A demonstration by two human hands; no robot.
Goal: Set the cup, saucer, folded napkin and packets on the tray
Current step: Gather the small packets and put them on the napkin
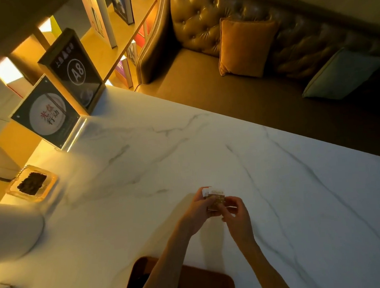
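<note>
Both my hands meet above the white marble table, a little below its middle. My left hand and my right hand together pinch a small stack of packets, white and gold-brown, held upright between the fingertips. A dark brown tray with rounded corners lies at the table's near edge, partly under my forearms. I see no cup, saucer or napkin in this view.
A glass ashtray with dark contents sits at the left edge. Two standing signs occupy the far-left corner. A pale rounded object is at the near left. A tufted leather sofa with cushions runs behind the table.
</note>
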